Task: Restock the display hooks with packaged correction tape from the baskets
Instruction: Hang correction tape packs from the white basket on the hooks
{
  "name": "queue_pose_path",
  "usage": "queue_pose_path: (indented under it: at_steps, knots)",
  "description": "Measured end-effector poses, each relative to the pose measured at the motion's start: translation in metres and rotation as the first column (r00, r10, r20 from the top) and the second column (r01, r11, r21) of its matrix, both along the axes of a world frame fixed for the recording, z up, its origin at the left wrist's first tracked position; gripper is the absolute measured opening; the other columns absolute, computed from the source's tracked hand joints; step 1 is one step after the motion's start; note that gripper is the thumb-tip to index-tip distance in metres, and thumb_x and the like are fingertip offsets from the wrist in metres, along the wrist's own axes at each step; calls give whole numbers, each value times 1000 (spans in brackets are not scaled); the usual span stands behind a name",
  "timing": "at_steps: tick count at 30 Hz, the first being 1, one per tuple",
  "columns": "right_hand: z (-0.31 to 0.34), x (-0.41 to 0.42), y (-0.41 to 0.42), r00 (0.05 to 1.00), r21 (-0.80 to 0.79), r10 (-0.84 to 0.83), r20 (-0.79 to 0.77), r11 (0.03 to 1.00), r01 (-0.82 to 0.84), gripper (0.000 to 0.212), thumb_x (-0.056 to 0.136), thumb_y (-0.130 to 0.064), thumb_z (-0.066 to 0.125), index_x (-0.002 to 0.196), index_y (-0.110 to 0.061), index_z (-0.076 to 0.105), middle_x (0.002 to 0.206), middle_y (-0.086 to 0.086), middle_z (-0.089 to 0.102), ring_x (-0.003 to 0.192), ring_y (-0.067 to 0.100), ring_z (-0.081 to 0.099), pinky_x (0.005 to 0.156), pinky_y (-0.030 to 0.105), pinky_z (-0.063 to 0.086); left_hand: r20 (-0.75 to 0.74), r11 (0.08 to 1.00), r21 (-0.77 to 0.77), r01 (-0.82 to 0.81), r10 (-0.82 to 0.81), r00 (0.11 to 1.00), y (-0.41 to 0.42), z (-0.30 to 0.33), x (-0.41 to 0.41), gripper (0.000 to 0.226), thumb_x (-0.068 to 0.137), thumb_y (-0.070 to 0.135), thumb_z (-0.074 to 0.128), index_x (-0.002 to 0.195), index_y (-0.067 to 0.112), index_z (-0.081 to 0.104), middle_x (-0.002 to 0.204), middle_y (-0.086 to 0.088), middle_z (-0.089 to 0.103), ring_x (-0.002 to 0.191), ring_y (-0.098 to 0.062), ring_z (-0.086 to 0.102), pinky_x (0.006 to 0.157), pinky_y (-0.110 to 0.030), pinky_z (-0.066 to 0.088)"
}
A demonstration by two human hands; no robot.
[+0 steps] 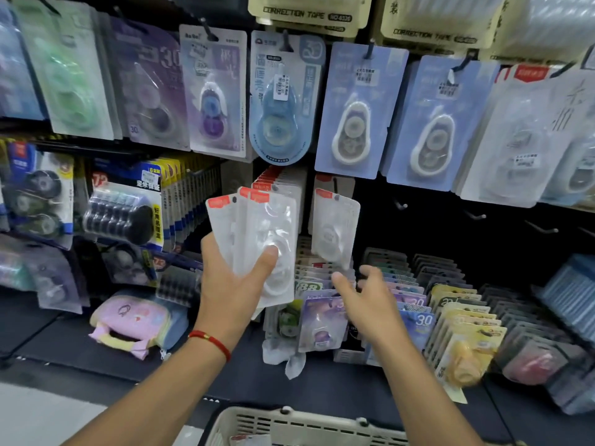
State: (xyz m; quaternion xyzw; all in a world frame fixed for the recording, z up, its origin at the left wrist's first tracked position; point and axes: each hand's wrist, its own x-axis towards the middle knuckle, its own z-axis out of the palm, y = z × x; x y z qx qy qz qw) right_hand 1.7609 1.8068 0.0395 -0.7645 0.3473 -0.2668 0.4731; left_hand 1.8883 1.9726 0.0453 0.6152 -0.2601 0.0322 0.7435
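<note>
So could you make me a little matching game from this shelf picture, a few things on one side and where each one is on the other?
Things:
1. fan of white packs
2. single white pack
3. cream basket
4. red cord

Places:
A. bottom edge of the picture
B. around the left wrist
C. held in the left hand
D. hanging on a hook, above the right hand

Pairs: 1-C, 2-D, 3-A, 4-B

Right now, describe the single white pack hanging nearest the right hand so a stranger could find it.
Start at the two pale blue carded packs in the upper row. Directly below the left one, a clear-and-white blister pack with a red top label hangs alone, just above the right hand. Unlike the fanned white packs in the left hand's grip, nobody holds it.
</note>
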Motion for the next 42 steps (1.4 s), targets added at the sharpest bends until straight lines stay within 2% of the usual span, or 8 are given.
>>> queue_pose_path:
  at_steps: [5,14,22,27,30,35,39,42]
  knots:
    - [-1,-3,26,947,77,247,204,961,-267,44,77,-71,69,109,-41,72,109,-10,77,97,9,75,87,41,64,-81,986,1,164,-163,983,-6,-7,-8,73,66,56,92,124,33,52,113,20,70,104,3,70,81,-21,60]
    - [-2,-13,34,906,115,137,401,973,-198,30,92,-39,79,115,-26,66,99,-2,79,74,11,73,57,28,55,-209,923,-93,372,-384,899,-7,-11,-12,59,79,34,85,131,32,56,121,8,76,113,-14,74,84,-34,64]
    - [11,-12,27,841,138,-46,539,990,-34,33,92,-32,79,118,-19,64,96,4,78,55,18,60,45,28,50,-58,998,4,64,-64,996,-2,-8,-1,43,91,26,82,119,40,53,114,17,68,99,8,67,74,-7,54]
    - [20,-14,24,837,86,-15,547,996,-38,41,83,-40,80,115,-18,66,93,2,78,45,18,55,43,27,49,-29,1000,-20,-6,5,1000,2,-5,3,42,91,25,81,115,43,51,104,32,68,98,11,66,73,-6,53]
    - [22,-13,26,830,58,-5,557,998,-33,32,87,-37,81,111,-23,68,92,-2,79,43,20,57,43,27,50,-24,998,-51,-40,39,999,2,-4,3,42,91,25,81,121,35,53,109,23,68,98,10,66,74,-5,52]
    - [17,-7,22,848,98,-40,529,995,-15,28,93,-40,77,114,-25,66,95,-3,79,59,21,75,53,21,55,1,997,-63,-47,47,999,1,-1,-2,43,91,24,81,122,34,53,114,20,65,99,12,66,75,-4,50]
    - [-6,-10,12,985,44,-94,142,995,88,54,100,-52,61,143,-21,53,128,-4,67,107,20,72,89,35,61,2,999,-42,23,-23,1000,0,-4,-5,48,89,23,82,125,31,53,120,16,67,105,5,67,80,-9,54]
    - [-11,-11,19,989,58,60,139,996,-68,36,99,-51,64,127,-28,67,122,-13,71,112,7,67,75,21,59,-34,992,-38,117,-118,992,-3,-7,-10,53,84,27,87,125,30,54,121,11,69,107,-1,69,82,-19,58]
